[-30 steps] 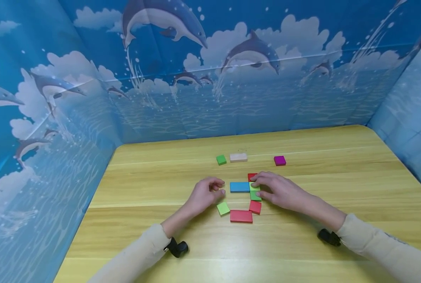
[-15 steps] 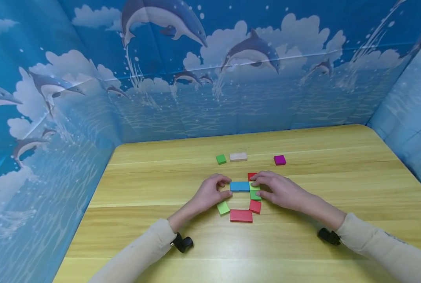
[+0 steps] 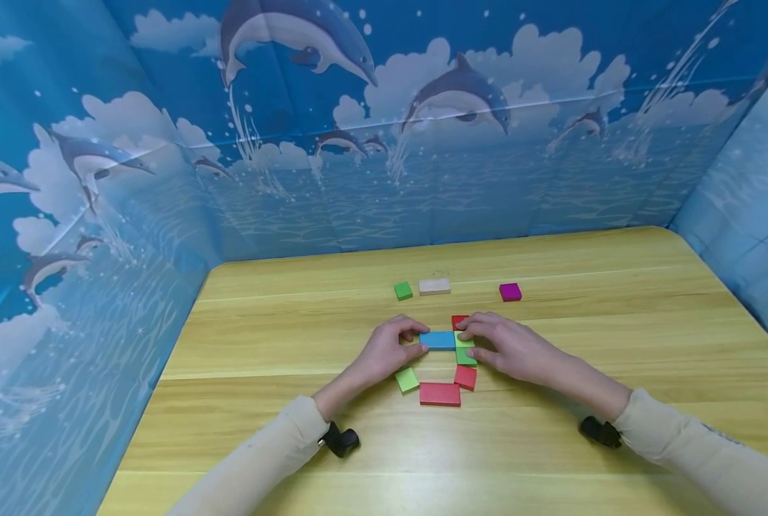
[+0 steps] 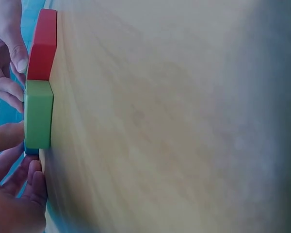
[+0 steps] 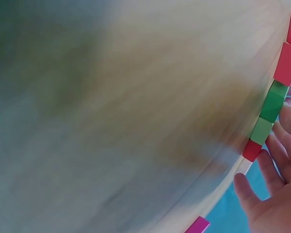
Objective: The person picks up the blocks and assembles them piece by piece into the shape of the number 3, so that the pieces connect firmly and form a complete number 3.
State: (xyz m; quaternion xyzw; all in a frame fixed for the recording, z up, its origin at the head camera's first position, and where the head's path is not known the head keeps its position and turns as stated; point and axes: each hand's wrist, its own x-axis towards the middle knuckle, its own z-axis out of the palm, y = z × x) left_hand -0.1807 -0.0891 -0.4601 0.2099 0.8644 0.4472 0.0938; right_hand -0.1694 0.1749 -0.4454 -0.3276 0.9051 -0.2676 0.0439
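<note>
In the head view, my left hand (image 3: 390, 351) pinches the left end of a blue rectangular block (image 3: 440, 340) between thumb and fingers. The block's right end meets a light green square block (image 3: 464, 340). My right hand (image 3: 509, 347) rests its fingertips at that light green block and its thumb at the green block (image 3: 466, 357) below. A red block (image 3: 458, 322) tops this column, partly behind the right fingers. At the bottom sit a red square block (image 3: 466, 378), a long red block (image 3: 440, 394) and a tilted light green block (image 3: 407, 380).
Farther back on the wooden table (image 3: 261, 315) lie a green block (image 3: 403, 291), a pale rectangular block (image 3: 434, 287) and a purple block (image 3: 510, 292). A blue dolphin-print curtain (image 3: 384, 201) stands along the table's back and sides.
My left hand has moved right, from beside the blue block to its left end, and now pinches it. The right hand and the blocks look unmoved.
</note>
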